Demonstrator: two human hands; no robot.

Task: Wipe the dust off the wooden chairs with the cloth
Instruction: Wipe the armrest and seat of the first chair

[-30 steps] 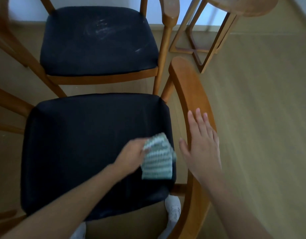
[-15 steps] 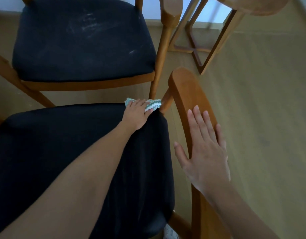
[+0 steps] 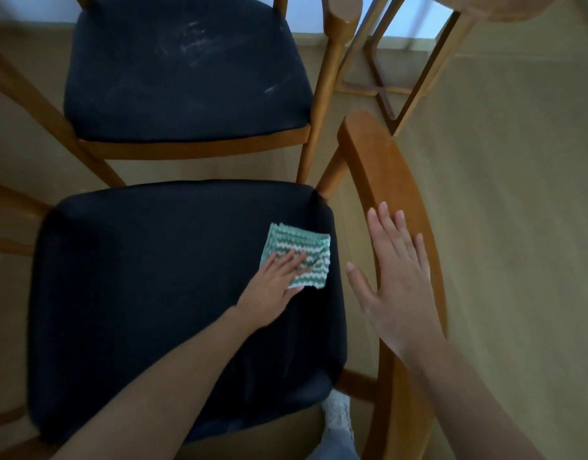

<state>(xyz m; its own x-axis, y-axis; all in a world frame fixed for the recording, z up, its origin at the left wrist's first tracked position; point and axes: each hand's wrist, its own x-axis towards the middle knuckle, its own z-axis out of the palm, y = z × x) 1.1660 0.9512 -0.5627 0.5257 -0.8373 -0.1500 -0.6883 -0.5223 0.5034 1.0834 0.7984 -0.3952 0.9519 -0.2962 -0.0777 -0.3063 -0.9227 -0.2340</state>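
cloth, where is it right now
The green-and-white cloth lies flat on the near chair's dark seat, right side, pressed under the left hand.

wood side table (image 3: 418, 61) top right, pale wood floor (image 3: 518, 194), white shoe (image 3: 337, 410)

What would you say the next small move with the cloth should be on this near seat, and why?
Probably sweep the cloth leftward across the near seat. The left hand presses it flat near the seat's right edge, so most of the cushion lies to its left, while the right hand rests open on the wooden backrest.
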